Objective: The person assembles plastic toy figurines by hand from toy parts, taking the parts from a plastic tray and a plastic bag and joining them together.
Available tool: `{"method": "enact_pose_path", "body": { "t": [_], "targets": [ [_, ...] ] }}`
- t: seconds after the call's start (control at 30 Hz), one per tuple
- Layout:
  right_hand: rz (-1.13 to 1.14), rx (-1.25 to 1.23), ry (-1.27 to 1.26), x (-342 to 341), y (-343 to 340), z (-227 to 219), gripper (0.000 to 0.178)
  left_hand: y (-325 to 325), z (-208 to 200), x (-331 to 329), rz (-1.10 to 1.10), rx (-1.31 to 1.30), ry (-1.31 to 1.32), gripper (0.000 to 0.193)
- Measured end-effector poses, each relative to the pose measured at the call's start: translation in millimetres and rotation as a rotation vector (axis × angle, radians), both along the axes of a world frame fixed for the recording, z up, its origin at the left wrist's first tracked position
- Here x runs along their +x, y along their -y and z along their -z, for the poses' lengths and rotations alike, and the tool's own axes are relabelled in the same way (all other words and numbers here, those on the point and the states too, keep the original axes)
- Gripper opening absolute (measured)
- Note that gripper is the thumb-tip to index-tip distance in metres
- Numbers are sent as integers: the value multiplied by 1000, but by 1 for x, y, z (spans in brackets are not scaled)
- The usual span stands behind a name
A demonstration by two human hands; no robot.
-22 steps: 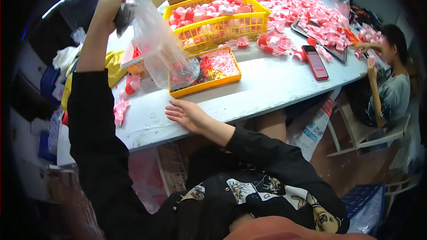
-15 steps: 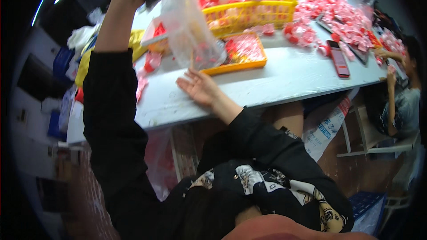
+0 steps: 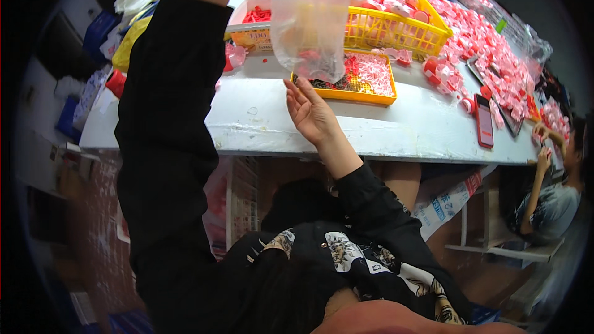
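Observation:
A translucent plastic bag (image 3: 309, 18) hangs upright over the table from beyond the top edge. My left arm reaches up past that edge, so my left hand is out of sight. Just under the bag's lower end is my right hand (image 3: 312, 111), palm turned up and fingers apart, its fingertips at or close to the plastic. Behind the bag's bottom sits a shallow yellow tray (image 3: 352, 94) with small pink, red and dark pieces. Whether any pieces lie inside the bag I cannot tell.
Beyond stand a yellow basket (image 3: 396, 26) of pink and white parts and a box (image 3: 252, 38) with red pieces. A large heap of pink parts (image 3: 476, 49) covers the right side, near a phone (image 3: 484, 120). Another person (image 3: 550, 204) sits at far right.
The view has shifted, and my left hand has gone out past the top edge. The bag now hangs straighter, farther right. My right hand has turned upward beneath it.

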State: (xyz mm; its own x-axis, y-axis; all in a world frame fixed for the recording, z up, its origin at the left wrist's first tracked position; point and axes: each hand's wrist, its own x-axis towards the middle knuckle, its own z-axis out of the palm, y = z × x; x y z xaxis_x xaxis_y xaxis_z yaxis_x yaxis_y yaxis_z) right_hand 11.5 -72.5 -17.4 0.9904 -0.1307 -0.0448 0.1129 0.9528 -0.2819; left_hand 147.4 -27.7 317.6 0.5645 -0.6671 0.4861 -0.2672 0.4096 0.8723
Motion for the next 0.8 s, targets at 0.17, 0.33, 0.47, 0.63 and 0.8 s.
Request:
{"method": "enact_pose_path", "body": {
  "t": [0.17, 0.33, 0.47, 0.63, 0.8],
  "targets": [
    [-169, 72, 240, 20, 55, 4, 28, -21, -10, 19, 70, 23, -96, 27],
    [135, -369, 124, 6, 105, -49, 21, -156, 53, 87, -212, -45, 43, 11],
    [361, -817, 108, 13, 171, -54, 18, -170, 171, 48, -663, 30, -266, 33],
    [779, -1546, 122, 16, 205, -65, 22, -151, 296, 6, -750, -12, -226, 31],
    [458, -2020, 233, -7, 182, -92, 55, -152, 339, 3, -770, 46, -301, 32]
  ]
}}
